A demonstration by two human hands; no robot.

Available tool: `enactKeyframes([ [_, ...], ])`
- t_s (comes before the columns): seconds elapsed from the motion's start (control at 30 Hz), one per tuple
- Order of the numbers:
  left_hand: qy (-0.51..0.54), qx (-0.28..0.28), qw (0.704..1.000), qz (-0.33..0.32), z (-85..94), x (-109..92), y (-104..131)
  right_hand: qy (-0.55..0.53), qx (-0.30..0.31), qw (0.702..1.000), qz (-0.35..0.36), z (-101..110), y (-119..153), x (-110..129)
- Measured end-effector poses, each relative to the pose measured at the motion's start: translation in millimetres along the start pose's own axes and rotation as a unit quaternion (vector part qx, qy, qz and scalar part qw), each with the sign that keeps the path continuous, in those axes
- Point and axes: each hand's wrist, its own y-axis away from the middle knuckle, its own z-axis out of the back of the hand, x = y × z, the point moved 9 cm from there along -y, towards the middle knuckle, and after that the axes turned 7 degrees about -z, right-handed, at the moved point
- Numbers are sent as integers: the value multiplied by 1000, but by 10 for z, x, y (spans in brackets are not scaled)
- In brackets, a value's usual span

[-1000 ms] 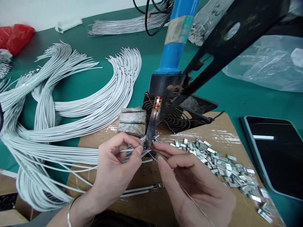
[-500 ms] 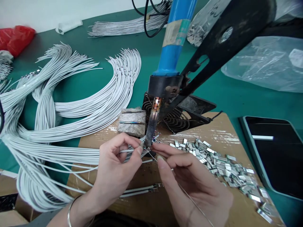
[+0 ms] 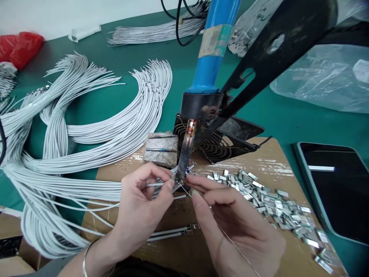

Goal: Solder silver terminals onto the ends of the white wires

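My left hand (image 3: 147,204) pinches the end of a white cable (image 3: 154,184) between thumb and forefinger, just left of the soldering iron's tip. My right hand (image 3: 233,219) is closed on a thin solder wire (image 3: 238,250), which runs from below the palm up to the tip. Its fingertips also seem to be at a small metal piece beside the tip, mostly hidden. The soldering iron (image 3: 206,73) has a blue handle and hangs tip-down in a black metal bracket (image 3: 273,50). The exact contact under the tip is too small to make out.
Bundles of white cables (image 3: 115,154) cover the left side. Small metal connectors (image 3: 276,204) lie heaped on the brown board (image 3: 161,254) at right, beside a phone (image 3: 331,188). Behind the tip stand a wrapped block (image 3: 161,156) and a black fan (image 3: 213,148). Plastic bags (image 3: 319,77) lie behind.
Almost nothing differs. The whole view has shifted very slightly, and both hands keep their grip at the iron's tip.
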Motion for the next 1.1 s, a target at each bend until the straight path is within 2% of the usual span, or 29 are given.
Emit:
enactKeyframes([
  [0.33,-11,4,1000,-17,17,-44,0,10,-18,1000,13,11,-11,4],
  [0.97,17,-3,1000,1,17,19,30,20,-14,1000,19,-1,-23,4],
  [1.1,42,-6,999,-13,25,64,66,0,-43,999,3,24,-20,5],
])
